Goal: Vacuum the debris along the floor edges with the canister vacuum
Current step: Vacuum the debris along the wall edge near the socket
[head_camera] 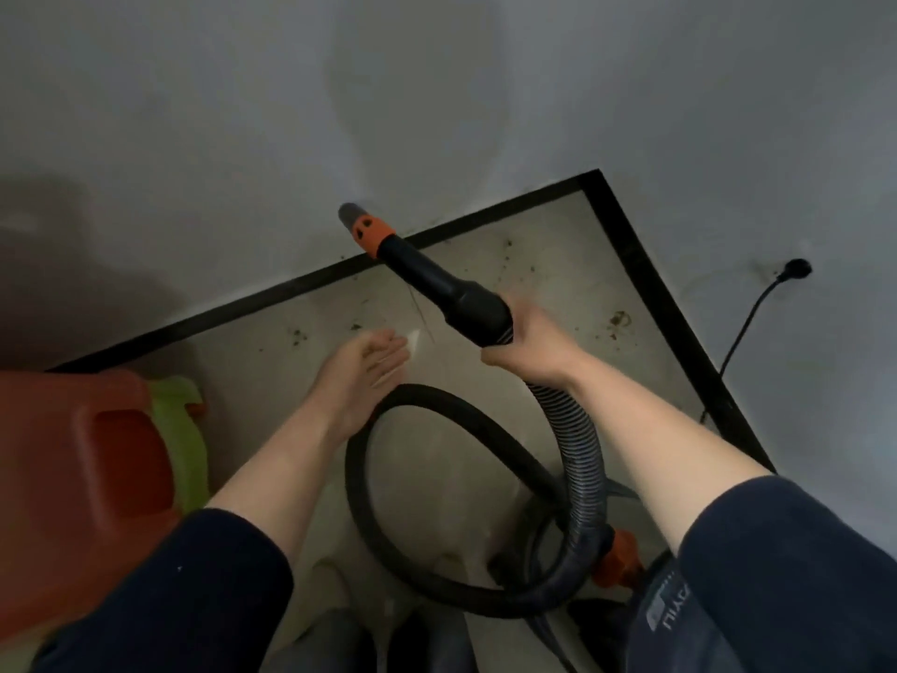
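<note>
Black plastic fills my right hand (529,342): the fingers are curled round the rear of the wand grip (466,298), just where the ribbed hose (577,444) enters it. My left hand (361,366) sits to the left of it, near the centre of the frame. Its fingers are straight and relaxed and hold nothing that I can make out. It is blurred, and a pale scrap (416,338) shows just past its fingertips.

From the right-hand grip the wand's long axis runs up and to the left, ending in an orange collar (371,230) and a grey tip (349,213). That tip lies in the picture over the wall, just above the black skirting strip (242,303). I cannot tell whether it touches anything.

The debris (619,319) is scattered as dark specks on the pale floor (272,381) along that strip. Some lies below and left of the wand; more lies to its right, towards the corner in the upper right of the frame. So I judge the mouth points above the dirt rather than at it. The next move turns on tipping it down to floor level. The right hand has the wand, so it leads.

The hose loops back to the canister (679,609) at the lower right.
</note>
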Tool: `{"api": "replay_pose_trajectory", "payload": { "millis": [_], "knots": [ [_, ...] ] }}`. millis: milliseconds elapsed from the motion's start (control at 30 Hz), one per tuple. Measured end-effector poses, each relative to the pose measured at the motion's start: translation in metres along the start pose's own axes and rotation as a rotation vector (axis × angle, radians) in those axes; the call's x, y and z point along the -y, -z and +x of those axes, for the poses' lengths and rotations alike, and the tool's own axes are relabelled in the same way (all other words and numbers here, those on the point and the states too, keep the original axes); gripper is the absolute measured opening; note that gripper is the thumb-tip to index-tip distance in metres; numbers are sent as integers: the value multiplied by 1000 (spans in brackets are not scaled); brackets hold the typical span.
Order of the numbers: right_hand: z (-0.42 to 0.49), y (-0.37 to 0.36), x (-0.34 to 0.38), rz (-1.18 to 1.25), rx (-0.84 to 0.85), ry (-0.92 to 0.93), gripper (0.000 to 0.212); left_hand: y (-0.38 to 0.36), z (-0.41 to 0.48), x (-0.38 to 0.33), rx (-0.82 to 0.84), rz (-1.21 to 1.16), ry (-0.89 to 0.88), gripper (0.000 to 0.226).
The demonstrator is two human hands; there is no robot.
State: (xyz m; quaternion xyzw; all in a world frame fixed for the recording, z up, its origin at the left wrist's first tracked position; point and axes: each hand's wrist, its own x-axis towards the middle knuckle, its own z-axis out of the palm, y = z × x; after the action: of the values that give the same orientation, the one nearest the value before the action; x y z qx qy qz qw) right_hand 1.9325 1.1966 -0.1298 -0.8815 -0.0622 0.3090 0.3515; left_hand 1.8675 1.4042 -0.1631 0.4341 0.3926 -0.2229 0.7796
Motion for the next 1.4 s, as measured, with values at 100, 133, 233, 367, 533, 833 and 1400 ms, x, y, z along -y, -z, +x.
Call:
{"api": "replay_pose_trajectory", "payload": {
  "millis": [100,133,233,367,533,833,1400],
  "knots": [
    [16,-39,-3,-59,122,10,49,16,20,0,-16,-138,-19,46],
    [23,-51,-3,-74,157,18,48,21,28,1,-25,-156,-22,49],
    [48,-81,-5,-129,214,39,45,40,57,5,-88,-234,-22,55],
    [94,-120,-19,-179,268,40,46,76,105,15,-139,-383,-53,43],
    [140,-177,-46,-381,229,27,64,104,163,43,-222,-368,-67,31],
    [197,-262,-91,-676,-75,182,43,143,244,90,-262,-463,-80,44],
    [253,-328,-74,-635,167,323,47,223,270,115,-232,-557,-193,36]
  ]
}}
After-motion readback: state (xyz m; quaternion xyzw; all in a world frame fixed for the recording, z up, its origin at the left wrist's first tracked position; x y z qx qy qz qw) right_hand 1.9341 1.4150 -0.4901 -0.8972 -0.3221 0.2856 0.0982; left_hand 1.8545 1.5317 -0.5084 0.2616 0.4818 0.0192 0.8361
